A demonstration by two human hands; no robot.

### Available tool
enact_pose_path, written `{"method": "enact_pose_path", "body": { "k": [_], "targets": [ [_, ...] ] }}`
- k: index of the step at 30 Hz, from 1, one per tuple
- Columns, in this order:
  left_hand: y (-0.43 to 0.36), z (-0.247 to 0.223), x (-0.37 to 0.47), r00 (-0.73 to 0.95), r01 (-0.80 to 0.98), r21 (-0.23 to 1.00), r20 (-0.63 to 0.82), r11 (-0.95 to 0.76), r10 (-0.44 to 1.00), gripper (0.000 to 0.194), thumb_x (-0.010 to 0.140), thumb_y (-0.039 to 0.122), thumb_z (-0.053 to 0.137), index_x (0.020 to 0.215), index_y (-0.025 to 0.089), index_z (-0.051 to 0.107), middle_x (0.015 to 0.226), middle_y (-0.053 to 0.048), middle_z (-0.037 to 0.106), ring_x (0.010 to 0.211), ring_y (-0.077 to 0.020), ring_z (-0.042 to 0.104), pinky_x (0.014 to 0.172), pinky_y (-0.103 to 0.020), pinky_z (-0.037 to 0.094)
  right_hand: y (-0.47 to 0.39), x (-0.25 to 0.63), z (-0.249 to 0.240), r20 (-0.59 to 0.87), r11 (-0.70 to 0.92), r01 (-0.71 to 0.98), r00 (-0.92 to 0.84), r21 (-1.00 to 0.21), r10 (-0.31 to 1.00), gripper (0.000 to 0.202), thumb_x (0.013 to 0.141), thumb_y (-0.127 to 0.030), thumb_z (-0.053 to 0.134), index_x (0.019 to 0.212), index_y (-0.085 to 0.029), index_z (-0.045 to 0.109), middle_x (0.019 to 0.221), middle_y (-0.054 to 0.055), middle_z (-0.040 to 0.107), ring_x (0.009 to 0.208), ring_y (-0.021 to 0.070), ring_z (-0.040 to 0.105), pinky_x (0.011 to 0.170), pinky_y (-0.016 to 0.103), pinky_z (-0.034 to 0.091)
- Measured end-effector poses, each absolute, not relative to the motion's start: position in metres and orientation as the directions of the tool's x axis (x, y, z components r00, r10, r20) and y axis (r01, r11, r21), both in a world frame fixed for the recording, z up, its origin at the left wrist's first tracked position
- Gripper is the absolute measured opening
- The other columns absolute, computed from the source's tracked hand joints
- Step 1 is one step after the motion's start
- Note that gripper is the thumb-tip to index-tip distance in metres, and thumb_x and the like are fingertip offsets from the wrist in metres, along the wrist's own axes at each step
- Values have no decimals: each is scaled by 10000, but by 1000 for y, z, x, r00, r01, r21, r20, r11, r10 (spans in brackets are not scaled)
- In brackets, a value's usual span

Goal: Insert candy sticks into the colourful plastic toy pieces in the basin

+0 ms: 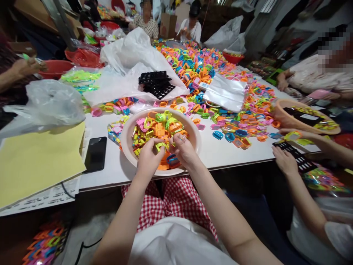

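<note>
A wide pale basin at the table's front edge holds many small plastic pieces in orange, yellow, pink and blue, shaped like toy watch parts. Over it, my left hand is closed, with a yellow-green plastic piece between thumb and fingers. Close beside it on the right, my right hand is pinched, its fingertips almost meeting the left ones. Whatever those right fingers hold is too small and hidden to make out. Orange pieces lie heaped just beyond both hands.
A black phone and yellow paper lie left of the basin. Behind it are black perforated trays, a large pile of coloured pieces and a silvery white pouch. At right, a co-worker's hand rests on another black tray.
</note>
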State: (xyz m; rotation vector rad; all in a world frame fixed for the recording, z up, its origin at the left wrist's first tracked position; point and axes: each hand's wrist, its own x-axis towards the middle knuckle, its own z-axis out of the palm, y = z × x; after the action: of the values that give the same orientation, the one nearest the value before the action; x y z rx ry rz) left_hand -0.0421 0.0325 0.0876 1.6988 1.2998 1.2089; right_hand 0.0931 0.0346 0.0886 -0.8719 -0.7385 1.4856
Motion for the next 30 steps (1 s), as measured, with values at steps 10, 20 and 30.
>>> {"method": "enact_pose_path", "body": {
  "k": [10,20,30],
  "targets": [
    [34,84,-40,265,337,854,318,-397,910,218,738,128,530,948,188,528,966,-33,630,937,-163,596,856,-297,466,34,94,87,-97,-82,-390,19,-917,995,423,641,-394,723,602,-201,349,501,-91,355,427,48,317,416,183,255],
    [30,88,-41,270,446,815,271,-370,924,143,740,154,552,866,199,501,905,-19,626,893,-170,588,821,-303,461,35,88,83,-112,-96,-304,34,-948,993,530,620,-530,734,563,-205,319,424,-105,297,352,31,244,354,189,196],
    [24,77,-37,327,568,580,491,-584,807,122,763,126,538,858,193,502,849,-37,605,880,-198,566,795,-321,448,30,81,85,-3,34,-154,237,-988,972,502,650,-508,703,530,-216,312,451,-83,276,406,55,264,380,213,215]
  ]
}}
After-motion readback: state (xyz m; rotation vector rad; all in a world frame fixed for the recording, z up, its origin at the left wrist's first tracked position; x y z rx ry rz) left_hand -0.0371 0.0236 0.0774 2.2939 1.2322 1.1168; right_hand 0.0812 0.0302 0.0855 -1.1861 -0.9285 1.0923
